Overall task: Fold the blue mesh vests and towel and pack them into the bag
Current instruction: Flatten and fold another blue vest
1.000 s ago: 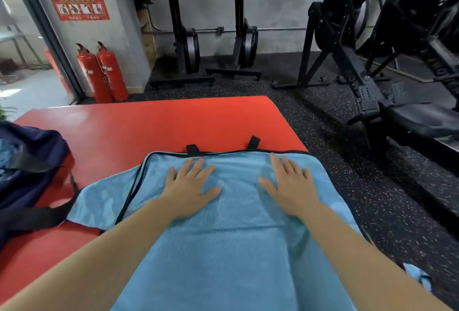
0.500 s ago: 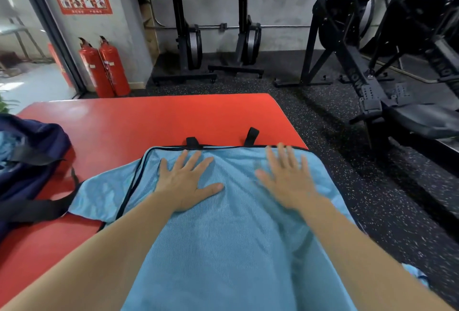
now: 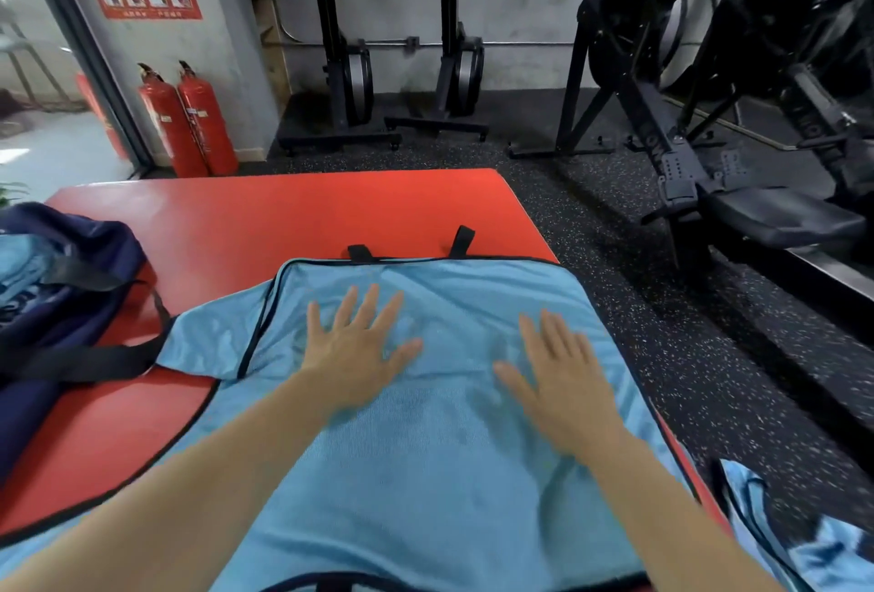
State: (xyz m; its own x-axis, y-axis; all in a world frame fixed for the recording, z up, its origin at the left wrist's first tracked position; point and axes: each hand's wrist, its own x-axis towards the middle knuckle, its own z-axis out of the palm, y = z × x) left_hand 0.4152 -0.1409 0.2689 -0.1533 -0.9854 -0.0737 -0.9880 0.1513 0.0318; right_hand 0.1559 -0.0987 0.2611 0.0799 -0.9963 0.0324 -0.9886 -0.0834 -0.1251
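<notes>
Blue mesh, thin and floppy, that's what this person is dealing with. The vest (image 3: 425, 473) lies spread out on the red table (image 3: 284, 222), with two black tabs (image 3: 461, 239) poking out past its far edge. Both hands are on top of it, palms down, fingers straight and fanned. The left hand (image 3: 352, 350) is near the black trim (image 3: 257, 322), and the right hand (image 3: 563, 383) is over toward the table's right side. Nothing is pinched, they're just pressing it flat.

My guess on handling: it weighs next to nothing and has zero stiffness, so it'll sag and bunch the second it's lifted from one spot. The tabletop looks smooth too, so the fabric could slide when pushed. I'd take it by the trimmed edge or the corners, hands well apart, since that binding is the only part with any body. The mesh middle would probably just stretch.

The bag (image 3: 71, 326) sits at the left of the table with something light blue showing inside. Another blue piece (image 3: 832, 549) hangs off the near right corner, and I can't tell if it's a vest or the towel.
</notes>
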